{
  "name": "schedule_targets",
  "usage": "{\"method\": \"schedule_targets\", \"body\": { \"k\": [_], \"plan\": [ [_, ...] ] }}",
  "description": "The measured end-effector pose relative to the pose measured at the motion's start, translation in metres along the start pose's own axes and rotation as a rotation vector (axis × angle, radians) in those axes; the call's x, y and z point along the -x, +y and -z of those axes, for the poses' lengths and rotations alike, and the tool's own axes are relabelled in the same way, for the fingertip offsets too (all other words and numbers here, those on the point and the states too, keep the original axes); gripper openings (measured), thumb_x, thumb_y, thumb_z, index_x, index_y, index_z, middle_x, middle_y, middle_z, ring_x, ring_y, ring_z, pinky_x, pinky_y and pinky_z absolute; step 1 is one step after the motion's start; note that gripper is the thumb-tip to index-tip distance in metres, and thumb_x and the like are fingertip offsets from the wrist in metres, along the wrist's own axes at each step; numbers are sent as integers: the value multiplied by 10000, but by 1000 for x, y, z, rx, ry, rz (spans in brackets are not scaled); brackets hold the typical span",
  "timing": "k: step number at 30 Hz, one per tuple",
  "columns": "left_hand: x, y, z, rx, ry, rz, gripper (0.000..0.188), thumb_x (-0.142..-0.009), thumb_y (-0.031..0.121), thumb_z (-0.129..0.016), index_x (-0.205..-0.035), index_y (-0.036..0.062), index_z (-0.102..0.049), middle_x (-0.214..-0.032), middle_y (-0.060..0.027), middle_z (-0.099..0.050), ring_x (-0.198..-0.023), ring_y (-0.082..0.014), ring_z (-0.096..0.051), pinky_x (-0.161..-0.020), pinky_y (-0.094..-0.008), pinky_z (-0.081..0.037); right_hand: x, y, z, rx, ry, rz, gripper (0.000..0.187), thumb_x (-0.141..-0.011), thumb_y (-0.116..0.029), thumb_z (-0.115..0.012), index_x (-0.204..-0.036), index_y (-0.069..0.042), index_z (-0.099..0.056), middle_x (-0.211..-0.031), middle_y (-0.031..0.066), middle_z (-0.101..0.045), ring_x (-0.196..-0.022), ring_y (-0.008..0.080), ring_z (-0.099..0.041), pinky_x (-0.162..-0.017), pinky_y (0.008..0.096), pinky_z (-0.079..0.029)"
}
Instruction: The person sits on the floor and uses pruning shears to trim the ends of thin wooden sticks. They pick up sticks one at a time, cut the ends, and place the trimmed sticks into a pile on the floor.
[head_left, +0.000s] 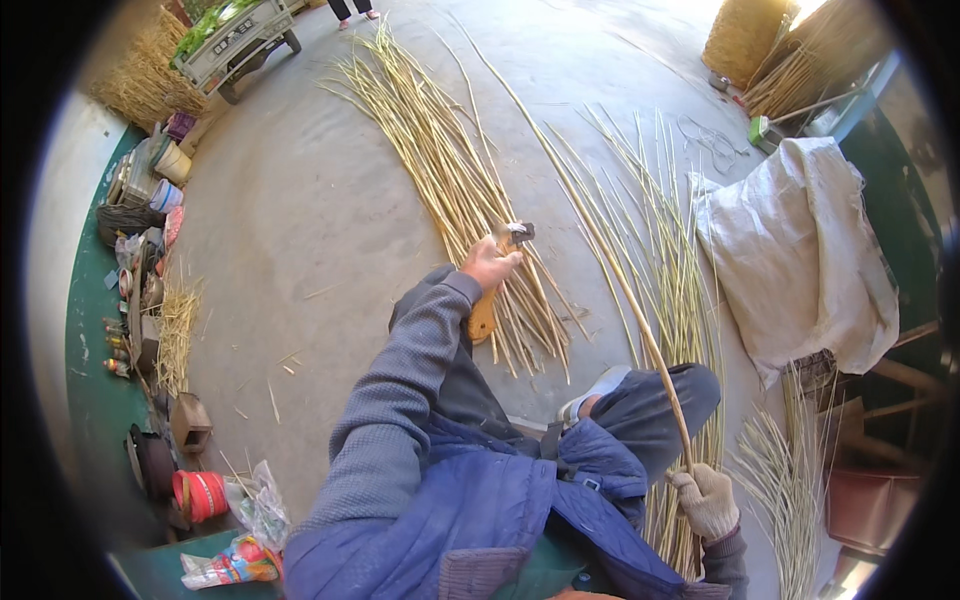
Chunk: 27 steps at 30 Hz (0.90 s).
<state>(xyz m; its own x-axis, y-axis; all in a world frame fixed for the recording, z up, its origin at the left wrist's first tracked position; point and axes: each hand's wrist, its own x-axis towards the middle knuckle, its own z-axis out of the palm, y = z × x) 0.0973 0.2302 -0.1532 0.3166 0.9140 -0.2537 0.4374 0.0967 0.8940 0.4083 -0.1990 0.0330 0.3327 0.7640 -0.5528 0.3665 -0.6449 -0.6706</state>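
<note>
My bare left hand [490, 263] is closed around a tool with an orange-yellow wooden handle [482, 318] and a small dark metal head [523, 233]. It is held above a bundle of long tan stalks [455, 180] lying on the floor in front of me. In a knitted glove, my right hand [708, 502] grips the thick end of one long stalk [632, 298], which slants away to the far middle. Beneath that stalk and hand, a second pile of thin greenish stalks [665, 250] lies to my right.
A white woven sack [800, 250] stands on the right, with thin pale stalks [785, 490] nearer me. Buckets [172, 163], a red spool [200, 495] and a wooden box [190, 423] line the left wall. A cart [240, 42] and a person's legs [352, 10] are far off.
</note>
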Motion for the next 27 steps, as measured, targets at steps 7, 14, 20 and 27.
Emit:
{"method": "schedule_targets", "body": {
  "k": [7,14,20,27],
  "plan": [
    [30,16,3,124,-80,-72,396,-983,277,-766,-1077,-46,-557,-704,-68,-632,-485,-134,-620,-426,-293,-509,-44,-37,-9,-276,-106,142,353,-1055,-325,-597,-1001,-3,-730,-627,17,-628,-447,82,-550,-429,238,-424],
    [164,75,-7,307,-428,23,288,-1042,222,-690,-1175,-7,-575,-697,-26,-598,-495,-98,-571,-462,-253,-487,-161,-92,-26,-230,-150,646,419,-1119,-361,-507,-1083,-2,-722,-545,-13,-530,-401,76,-505,-393,259,-404],
    [235,89,-9,457,-600,143,302,-1055,200,-674,-1245,-8,-567,-719,-19,-605,-507,-88,-571,-471,-241,-487,-221,-168,-57,-485,-157,574,421,-1126,-344,-515,-1112,16,-732,-614,-2,-599,-410,83,-528,-395,234,-477],
    [253,84,-11,448,-692,254,415,-1036,262,-729,-1304,-9,-562,-732,-18,-593,-521,-72,-572,-465,-232,-484,-242,-205,-81,-543,-93,737,412,-1153,-312,-471,-1219,25,-699,-643,12,-616,-442,72,-556,-390,204,-495]
  ]
}}
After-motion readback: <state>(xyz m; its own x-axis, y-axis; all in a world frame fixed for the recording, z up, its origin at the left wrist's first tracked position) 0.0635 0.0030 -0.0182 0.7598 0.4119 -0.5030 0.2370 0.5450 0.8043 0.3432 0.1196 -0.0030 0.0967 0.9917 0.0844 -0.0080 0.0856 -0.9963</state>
